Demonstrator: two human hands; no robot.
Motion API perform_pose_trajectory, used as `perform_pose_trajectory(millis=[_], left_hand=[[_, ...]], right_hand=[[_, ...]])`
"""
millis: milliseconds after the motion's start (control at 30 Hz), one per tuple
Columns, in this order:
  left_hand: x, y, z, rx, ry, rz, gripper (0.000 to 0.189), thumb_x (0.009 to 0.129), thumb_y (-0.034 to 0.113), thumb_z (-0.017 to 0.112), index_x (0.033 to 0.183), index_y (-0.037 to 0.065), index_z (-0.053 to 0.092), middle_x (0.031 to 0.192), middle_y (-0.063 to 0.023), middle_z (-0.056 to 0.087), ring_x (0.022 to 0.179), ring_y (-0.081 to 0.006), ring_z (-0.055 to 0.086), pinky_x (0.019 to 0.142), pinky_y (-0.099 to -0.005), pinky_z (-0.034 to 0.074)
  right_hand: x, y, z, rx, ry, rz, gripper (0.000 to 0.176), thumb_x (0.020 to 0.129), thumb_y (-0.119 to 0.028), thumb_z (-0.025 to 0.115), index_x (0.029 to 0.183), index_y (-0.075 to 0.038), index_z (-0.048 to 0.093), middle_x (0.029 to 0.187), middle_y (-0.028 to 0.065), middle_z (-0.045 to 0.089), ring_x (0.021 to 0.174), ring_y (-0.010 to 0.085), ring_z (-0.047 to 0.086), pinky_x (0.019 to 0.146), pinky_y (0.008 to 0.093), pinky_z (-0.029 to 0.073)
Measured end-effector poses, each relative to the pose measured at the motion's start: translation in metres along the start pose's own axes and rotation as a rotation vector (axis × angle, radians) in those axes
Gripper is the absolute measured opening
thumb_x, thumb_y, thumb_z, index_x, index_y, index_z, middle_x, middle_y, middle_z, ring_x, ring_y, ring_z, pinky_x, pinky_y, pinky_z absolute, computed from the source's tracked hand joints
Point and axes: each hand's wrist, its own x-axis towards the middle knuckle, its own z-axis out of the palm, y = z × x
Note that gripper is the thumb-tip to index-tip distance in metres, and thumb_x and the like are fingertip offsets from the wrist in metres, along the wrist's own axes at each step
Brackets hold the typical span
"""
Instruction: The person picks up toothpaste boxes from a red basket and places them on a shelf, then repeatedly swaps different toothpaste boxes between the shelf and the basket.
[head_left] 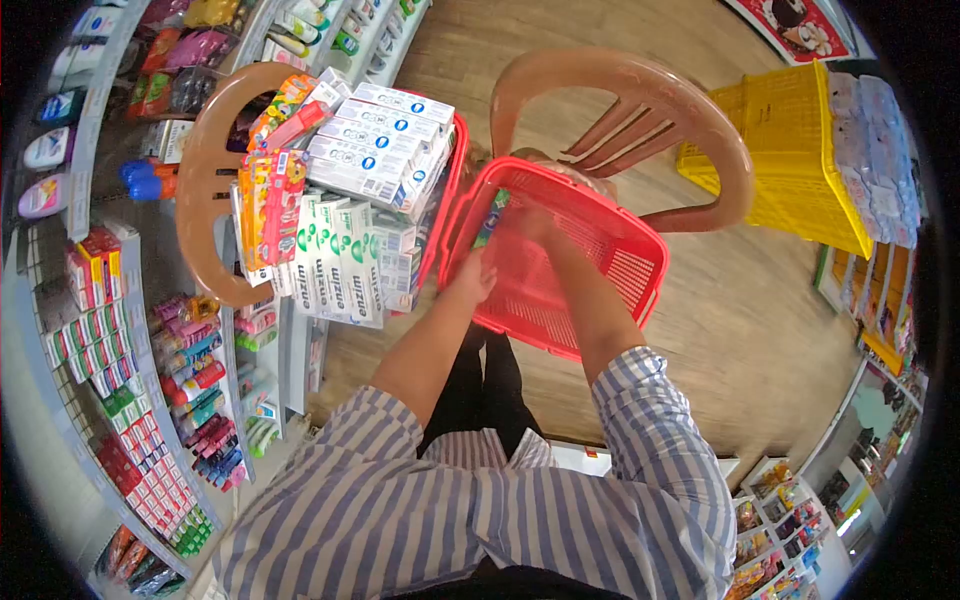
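Observation:
A red plastic basket (615,235) with slotted walls sits on a brown plastic chair (530,90). Both of my hands reach down into it. My left hand (477,277) is at the basket's left inner wall, just below a narrow green box (492,217); blur hides whether it touches the box. Smeared by motion, my right hand (533,226) is right of that box, and its fingers cannot be made out. To the left, a second red basket (455,190) is heaped with white toothpaste boxes (375,150), green-and-white Enzim boxes (338,255) and orange packs (270,205).
Another brown chair (200,180) stands under the full basket. Store shelves (110,420) with boxes and bottles line the left. At the right are a yellow crate (770,145) and plastic-wrapped bottles (875,150). Wooden-look flooring (720,330) shows between them.

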Motion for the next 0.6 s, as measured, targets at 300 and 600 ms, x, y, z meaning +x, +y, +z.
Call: perform_pose_trajectory(millis=[300, 600], left_hand=[[0.077, -0.016, 0.003, -0.085, 0.062, -0.036, 0.046, 0.091, 0.047, 0.051, 0.120, 0.012, 0.044, 0.114, -0.0075, 0.051, 0.097, -0.0210, 0.057, 0.080, -0.0347, 0.048], [0.109, -0.021, 0.009, -0.242, 0.190, -0.094, 0.041, 0.093, 0.050, 0.043, 0.107, 0.013, 0.053, 0.092, -0.0070, 0.057, 0.073, -0.0189, 0.057, 0.059, -0.0273, 0.050]], right_hand=[[-0.054, -0.127, -0.092, 0.463, 0.311, 0.162, 0.061, 0.084, -0.026, 0.065, 0.140, -0.020, 0.039, 0.110, 0.0182, 0.064, 0.100, 0.0333, 0.063, 0.091, 0.0391, 0.049], [-0.070, -0.123, -0.091, 0.543, 0.469, 0.303, 0.048, 0.079, -0.029, 0.073, 0.120, -0.012, 0.056, 0.097, 0.0120, 0.067, 0.087, 0.0233, 0.066, 0.078, 0.0368, 0.052]])
